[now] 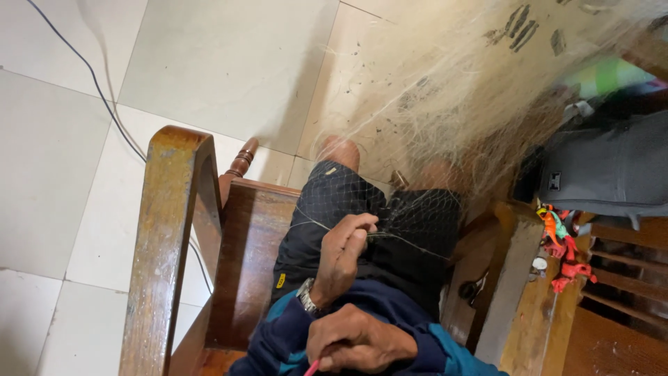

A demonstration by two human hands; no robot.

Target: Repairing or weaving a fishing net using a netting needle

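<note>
Spilling out of the upper right corner, the fishing net [445,97] was a pale, fine-meshed mass, blurred at the top and cut off by the frame edge, so its full extent could not be made out. Lower down it lay thinly over the person's dark shorts [362,230], its mesh showing as light lines against the cloth, with the knees bare beyond. Left hand [344,254]: raised over the lap, watch at the wrist, fingers [362,230] pinched together on a taut strand of the net that ran across the thighs. Right hand [358,341]: low at the frame edge, fingers curled closed around a slim pink-red tool [311,367], most of it hidden in the fist and below the frame, kind not determinable. Seat: a wooden chair [167,237], brown, worn, its arm rising at left. At right, a wooden side piece with a bundle of red and orange cords [565,254] hung on it; a grey bag [605,174] above, contents not visible, partly cut off. Floor [62,174]: pale tiles, a dark cable [94,76] trailing across them.
</note>
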